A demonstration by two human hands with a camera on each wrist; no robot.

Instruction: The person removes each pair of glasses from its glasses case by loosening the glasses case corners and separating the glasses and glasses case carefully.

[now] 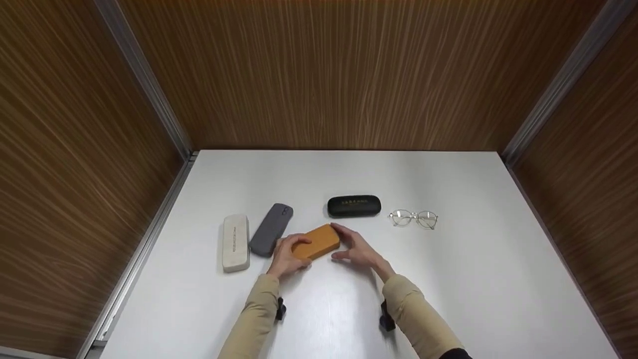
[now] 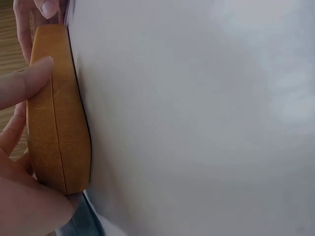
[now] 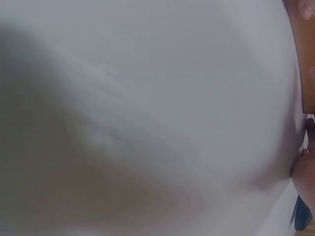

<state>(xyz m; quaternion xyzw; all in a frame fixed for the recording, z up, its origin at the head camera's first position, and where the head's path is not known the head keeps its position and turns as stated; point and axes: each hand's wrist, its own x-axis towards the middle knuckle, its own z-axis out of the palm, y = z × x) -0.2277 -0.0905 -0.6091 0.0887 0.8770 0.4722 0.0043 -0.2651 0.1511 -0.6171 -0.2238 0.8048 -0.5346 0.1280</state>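
Note:
An orange glasses case (image 1: 321,238) lies slantwise, closed, on the white table. My left hand (image 1: 287,255) grips its left end, with the thumb along the near side and the fingers over the top and far side. In the left wrist view that thumb presses the stitched side of the case (image 2: 61,132). At the right end, my right hand (image 1: 360,251) has its fingertips by the far corner, while its thumb stands apart from the case. Only a slice of the case (image 3: 304,59) shows in the right wrist view, at the right edge.
A grey glasses case (image 1: 271,229) lies just left of my left hand, and a white one (image 1: 235,243) beyond it. Behind the orange case is a black glasses case (image 1: 354,206). Thin-framed glasses (image 1: 413,218) lie to its right. Wood-grain panels (image 1: 319,75) enclose the table.

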